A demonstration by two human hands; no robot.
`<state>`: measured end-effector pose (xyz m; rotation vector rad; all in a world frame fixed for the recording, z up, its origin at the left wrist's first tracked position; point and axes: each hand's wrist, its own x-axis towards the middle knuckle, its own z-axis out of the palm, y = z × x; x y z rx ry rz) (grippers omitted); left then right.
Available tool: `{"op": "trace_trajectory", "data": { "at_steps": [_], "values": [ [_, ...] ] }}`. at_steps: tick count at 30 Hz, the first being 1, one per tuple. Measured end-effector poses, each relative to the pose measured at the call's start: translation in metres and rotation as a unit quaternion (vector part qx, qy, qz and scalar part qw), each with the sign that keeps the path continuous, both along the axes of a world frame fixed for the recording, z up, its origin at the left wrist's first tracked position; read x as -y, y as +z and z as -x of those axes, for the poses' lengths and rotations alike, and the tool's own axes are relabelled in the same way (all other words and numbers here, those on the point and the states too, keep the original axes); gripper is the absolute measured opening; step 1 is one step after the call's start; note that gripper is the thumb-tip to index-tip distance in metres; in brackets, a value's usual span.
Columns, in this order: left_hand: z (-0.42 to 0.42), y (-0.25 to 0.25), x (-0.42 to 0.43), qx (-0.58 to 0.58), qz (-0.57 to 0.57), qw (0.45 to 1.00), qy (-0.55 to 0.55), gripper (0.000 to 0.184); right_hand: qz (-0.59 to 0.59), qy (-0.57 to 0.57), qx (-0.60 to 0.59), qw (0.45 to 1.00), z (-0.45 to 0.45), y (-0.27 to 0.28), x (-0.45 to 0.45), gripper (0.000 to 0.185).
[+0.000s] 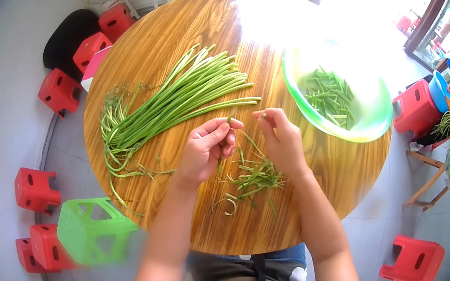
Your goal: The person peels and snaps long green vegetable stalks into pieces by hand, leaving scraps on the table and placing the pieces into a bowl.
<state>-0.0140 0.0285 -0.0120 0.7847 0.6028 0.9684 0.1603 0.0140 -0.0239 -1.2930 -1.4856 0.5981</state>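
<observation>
The left hand [207,148] pinches a stem [229,121]; the right hand [280,138], at its two o'clock, seemingly grips a scrap [264,115]. Close pinching should steady the stem.

Left forearm [171,233] runs nearly straight from near to far; right forearm [322,216] slants far and left, elbow bent. Hands near each other, apart. Left hand [210,149]: thumb pressed toward index, other fingers curled. Right hand [279,141]: slightly farther, thumb and index pinched, tips facing left.
</observation>
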Motion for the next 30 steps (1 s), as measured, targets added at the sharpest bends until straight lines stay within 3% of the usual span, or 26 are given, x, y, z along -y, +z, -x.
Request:
{"op": "trace_trajectory", "data": {
  "at_steps": [2,4,8,14,17,19,20,25,29,30],
  "values": [
    [0.001,0.01,0.003,0.028,0.002,1.0,0.002,0.021,0.045,0.021,-0.187,0.981,0.0,0.001,-0.003,0.009],
    [0.002,0.014,0.006,-0.033,-0.005,0.999,-0.017,0.021,0.093,0.068,-0.381,0.917,-0.001,0.007,-0.002,0.008],
    [-0.003,0.023,0.01,-0.136,-0.026,0.99,-0.031,0.022,0.175,0.137,-0.482,0.848,-0.005,0.008,0.0,0.013],
    [-0.006,0.008,0.008,-0.185,-0.075,0.978,-0.059,0.021,0.224,0.122,-0.351,0.901,0.0,0.018,0.004,0.014],
    [-0.006,0.012,0.009,-0.199,-0.068,0.975,-0.065,0.019,0.103,0.097,-0.29,0.946,0.004,0.005,0.003,0.01],
    [-0.009,0.011,0.009,-0.18,-0.027,0.982,-0.051,0.018,-0.117,0.03,-0.021,0.992,0.006,0.005,0.002,0.008],
    [-0.01,0.01,0.009,-0.17,-0.006,0.984,-0.043,0.017,-0.223,-0.005,0.117,0.968,0.007,0.006,0.002,0.008],
    [-0.009,-0.008,0.003,0.006,0.105,0.994,0.024,0.019,-0.203,0.062,0.077,0.974,0.015,0.014,0.011,0.009],
    [-0.001,-0.016,-0.011,0.151,0.225,0.959,0.084,0.022,-0.058,0.172,-0.012,0.983,0.011,0.011,0.012,0.008],
    [0.004,-0.02,-0.016,0.165,0.208,0.96,0.093,0.023,-0.006,0.208,-0.034,0.977,0.008,0.015,0.013,0.008]
  ]
}}
